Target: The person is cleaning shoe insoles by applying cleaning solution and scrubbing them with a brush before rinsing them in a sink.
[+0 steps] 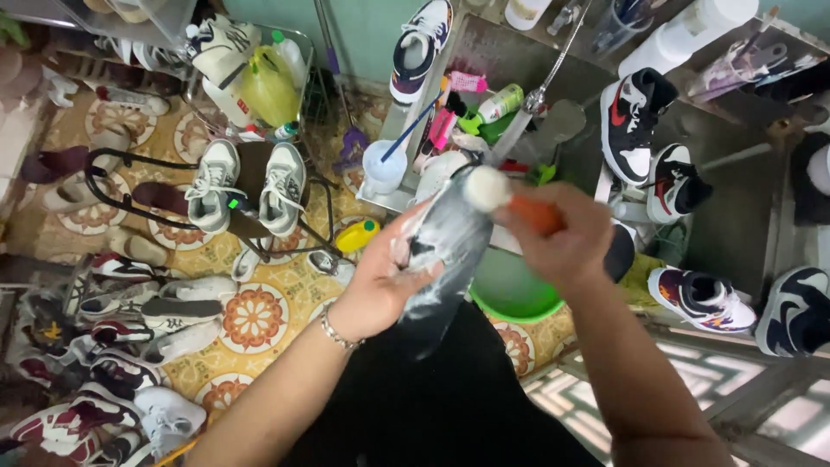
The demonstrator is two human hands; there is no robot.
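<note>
Patterned floor tiles (pixel 259 316) below us, sneakers scattered left. Our left hand (pixel 380 277) has fingers wrapped round a soapy dark shoe (pixel 450 251), mid-scene; right hand (pixel 562 238) fingers closed on an orange-handled brush (pixel 510 201) touching it. Green basin (pixel 510 294) just behind.

Single view, head-worn camera, looking steeply down past the wearer's forearms. Hands (pixel 484 246) sit near frame centre, close to the lens. Wide lens: edges bend. Floor (pixel 268 303) with tiles fills 7 to 10 o'clock, farther off. Counter (pixel 743 216) runs from 12 to 3 o'clock, at mid distance. No second view, so no shared area.
</note>
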